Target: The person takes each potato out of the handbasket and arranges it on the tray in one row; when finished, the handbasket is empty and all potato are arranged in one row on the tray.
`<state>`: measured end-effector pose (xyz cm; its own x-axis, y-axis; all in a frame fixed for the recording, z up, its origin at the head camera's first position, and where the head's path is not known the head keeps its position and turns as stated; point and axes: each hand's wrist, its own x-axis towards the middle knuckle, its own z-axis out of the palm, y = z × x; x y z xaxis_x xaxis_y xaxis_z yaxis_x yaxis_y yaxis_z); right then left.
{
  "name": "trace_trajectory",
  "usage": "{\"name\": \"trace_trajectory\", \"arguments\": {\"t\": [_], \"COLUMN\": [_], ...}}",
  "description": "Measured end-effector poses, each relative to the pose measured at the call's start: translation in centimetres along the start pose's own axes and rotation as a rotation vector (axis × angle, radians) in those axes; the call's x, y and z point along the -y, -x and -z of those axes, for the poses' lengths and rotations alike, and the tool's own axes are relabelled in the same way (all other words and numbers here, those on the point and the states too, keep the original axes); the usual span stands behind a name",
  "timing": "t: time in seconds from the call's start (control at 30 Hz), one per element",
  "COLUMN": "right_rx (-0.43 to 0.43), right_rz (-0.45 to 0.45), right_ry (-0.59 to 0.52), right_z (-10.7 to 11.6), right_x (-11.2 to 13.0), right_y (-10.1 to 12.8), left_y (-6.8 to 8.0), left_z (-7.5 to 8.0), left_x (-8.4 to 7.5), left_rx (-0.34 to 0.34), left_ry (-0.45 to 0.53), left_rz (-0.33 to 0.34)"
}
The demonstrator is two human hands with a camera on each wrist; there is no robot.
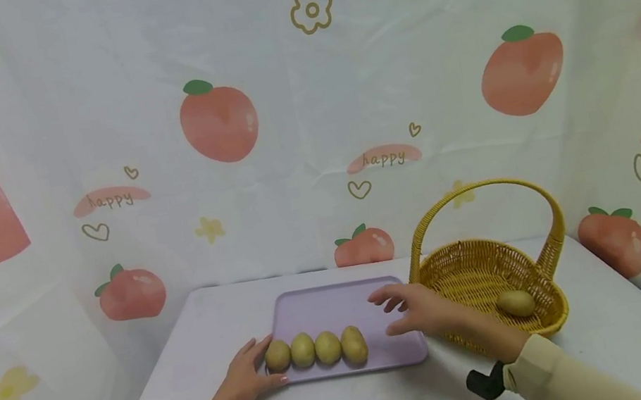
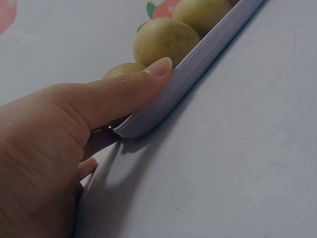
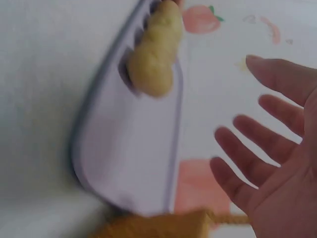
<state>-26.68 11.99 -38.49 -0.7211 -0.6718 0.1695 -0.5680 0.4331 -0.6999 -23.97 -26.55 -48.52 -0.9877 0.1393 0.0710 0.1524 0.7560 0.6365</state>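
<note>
— From the head view, how far along does it look to you?

— Mostly done, I'd judge. Four potatoes (image 1: 315, 349) sit in a row along the near edge of the lilac tray (image 1: 339, 304), each touching the next. One potato (image 1: 515, 303) lies in the wicker basket (image 1: 468, 270), at about three o'clock from the tray. So four laid out, one left, if the work runs from basket to tray.

— And the hands?

— The left hand (image 1: 243, 384) rests at the tray's nine o'clock corner, fingers straight against its rim by the leftmost potato. The right hand (image 1: 420, 307) hovers over the tray's right end, fingers spread, holding nothing, between the row and the basket.

— Does the left wrist view add anything?

— It shows the thumb (image 2: 119, 96) lying flat along the tray's rim (image 2: 163, 101), pressing rather than pinching. The other fingers are tucked below the corner; I can't tell how they lie. Three of the potatoes peek over the rim at twelve o'clock.

— The right wrist view?

— Blurred, but the palm (image 3: 282, 173) is plainly bare, fingers apart and straight. The tray's empty right end (image 3: 129, 158) lies at nine o'clock from the hand, the row beyond it, and a sliver of basket weave (image 3: 163, 225) shows at six o'clock. There's room on the tray for the fifth, I'd say.
</note>
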Motion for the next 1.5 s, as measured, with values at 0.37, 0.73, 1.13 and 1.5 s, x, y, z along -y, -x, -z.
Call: {"name": "trace_trajectory", "arguments": {"t": [0.37,0.73,1.13,1.5], "right_rx": [0.106,0.061,0.078,0.136], "right_rz": [-0.086,-0.199,-0.344,-0.464], "right_ry": [0.077,0.06,0.056,0.137], "right_z": [6.0,9.2,11.6,11.6], "right_x": [-1.1,-5.5,-8.2,-9.5], "right_y": [1.9,4.4,7.3,9.1], "left_y": [0.0,0.1,0.2,0.1], "left_z": [0.1,-0.1,0.0,0.0], "left_x": [-0.1,0.2,-0.1,-0.2], "left_rx": [0.003,0.004,0.006,0.002], "left_ry": [-0.013,0.01,0.003,-0.007], "left_rz": [0.005,-0.006,-0.004,0.003]}}
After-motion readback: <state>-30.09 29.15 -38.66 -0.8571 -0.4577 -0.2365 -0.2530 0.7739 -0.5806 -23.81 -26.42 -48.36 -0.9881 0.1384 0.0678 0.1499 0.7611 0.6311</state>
